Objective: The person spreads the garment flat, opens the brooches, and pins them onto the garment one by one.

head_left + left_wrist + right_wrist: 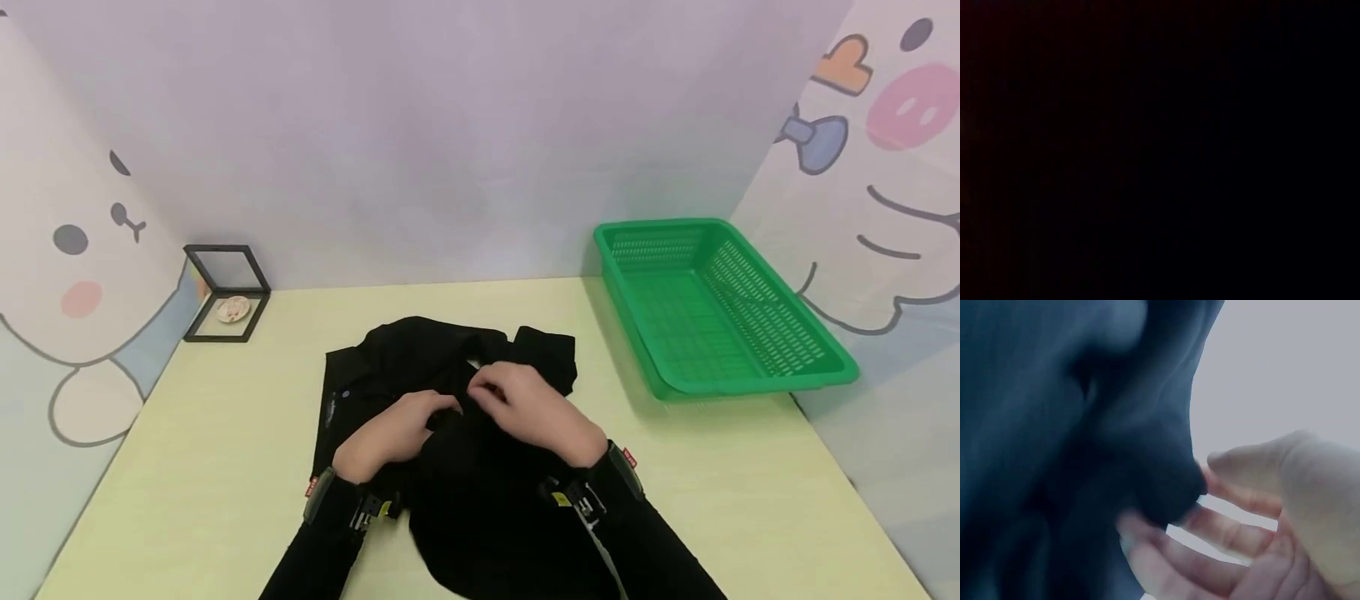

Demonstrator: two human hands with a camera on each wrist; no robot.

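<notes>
A black garment lies bunched on the table, its lower part spreading toward the person. A small round button shows on its left side. My left hand grips the cloth near the middle, with the fingers partly hidden in the folds. To its right, my right hand pinches the cloth with thumb and fingers curled. In the right wrist view, that hand's fingers meet a hanging edge of the dark fabric. The left wrist view is almost wholly black.
A green plastic basket stands at the back right of the pale yellow table. At the back left is a black-framed folding stand with a small round patterned piece. Cartoon-printed fabric walls enclose the table.
</notes>
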